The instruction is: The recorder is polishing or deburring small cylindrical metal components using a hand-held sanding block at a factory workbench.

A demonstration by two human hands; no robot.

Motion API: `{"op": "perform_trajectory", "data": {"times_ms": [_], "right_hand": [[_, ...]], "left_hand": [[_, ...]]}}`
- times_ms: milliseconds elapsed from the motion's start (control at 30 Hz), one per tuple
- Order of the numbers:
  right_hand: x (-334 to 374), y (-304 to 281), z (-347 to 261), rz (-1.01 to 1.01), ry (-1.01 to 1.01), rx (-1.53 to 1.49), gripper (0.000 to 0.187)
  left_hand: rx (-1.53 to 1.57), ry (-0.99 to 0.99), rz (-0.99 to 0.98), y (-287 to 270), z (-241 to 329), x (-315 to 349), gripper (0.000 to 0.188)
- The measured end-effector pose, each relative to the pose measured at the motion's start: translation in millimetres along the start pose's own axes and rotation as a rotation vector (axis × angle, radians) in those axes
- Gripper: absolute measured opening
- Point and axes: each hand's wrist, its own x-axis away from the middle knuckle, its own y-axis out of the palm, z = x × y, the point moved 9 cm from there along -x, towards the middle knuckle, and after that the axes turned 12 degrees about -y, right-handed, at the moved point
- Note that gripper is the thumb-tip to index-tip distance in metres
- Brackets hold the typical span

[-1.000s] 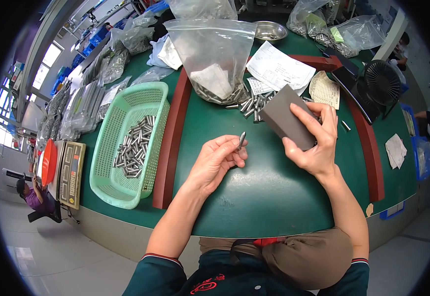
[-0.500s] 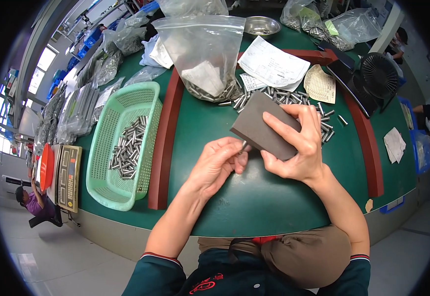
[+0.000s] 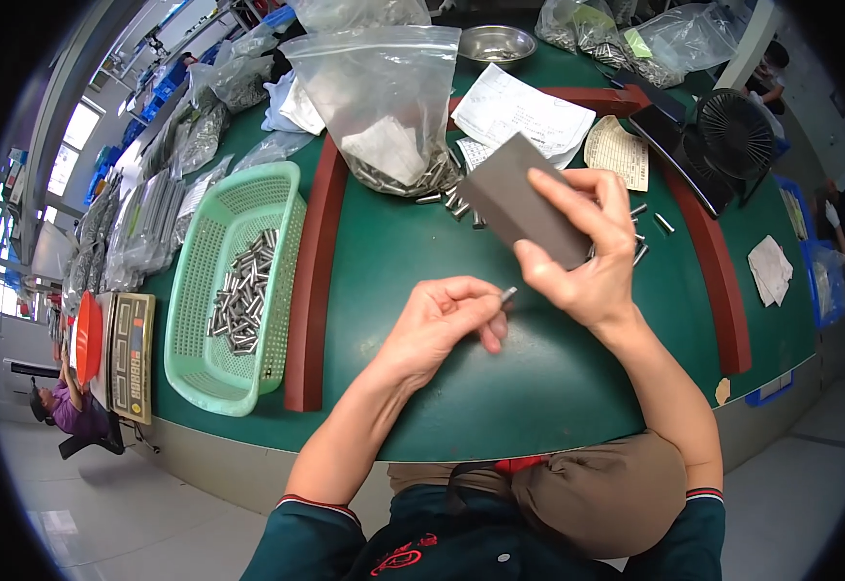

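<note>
My left hand (image 3: 456, 320) is closed, its thumb and index finger pinching a small metal pin (image 3: 508, 293) whose shiny end sticks out past the fingertips. A dark grey rectangular block (image 3: 521, 203) is in my right hand (image 3: 592, 247), gripped by thumb and fingers and tilted. The block is apart from the pin, above and to its right. Behind the block lie loose metal pins (image 3: 458, 205), partly hidden by it. On the left, a light green plastic basket (image 3: 282, 334) has a heap of similar pins (image 3: 245, 295) inside.
Red-brown bars (image 3: 311, 290) frame the green tabletop (image 3: 442, 407). A clear bag of pins (image 3: 374, 97), papers (image 3: 529, 111) and a steel bowl (image 3: 497, 45) sit at the back. A black fan (image 3: 735, 134) and a cloth (image 3: 769, 271) are right; a scale (image 3: 132, 353) is far left.
The block has moved up and away from the pin, which it was close to or touching before. My left hand has shifted slightly right, still pinching the pin. The whole view has shifted a little.
</note>
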Motion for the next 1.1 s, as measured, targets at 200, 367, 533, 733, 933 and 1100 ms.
{"op": "perform_trajectory", "data": {"times_ms": [200,367,533,733,933,1100], "right_hand": [[13,-22,35,0.076,0.194,-0.018,0.051],[11,-10,18,-0.043,0.020,0.088,0.054],[8,-3,5,-0.118,-0.064,0.131,0.058],[8,1,-1,-0.169,-0.104,0.123,0.060],[7,4,-14,-0.186,-0.211,0.048,0.064],[7,14,-26,-0.162,-0.266,0.030,0.063]], "left_hand": [[0.134,0.003,0.065,-28,0,3,0.021],[0.191,0.011,0.059,-29,1,2,0.022],[0.293,-0.015,-0.004,-29,-1,3,0.022],[0.421,-0.076,-0.051,-27,-7,2,0.023],[0.481,-0.100,-0.084,-26,-10,2,0.024],[0.414,-0.190,-0.219,-3,-21,-1,0.025]]}}
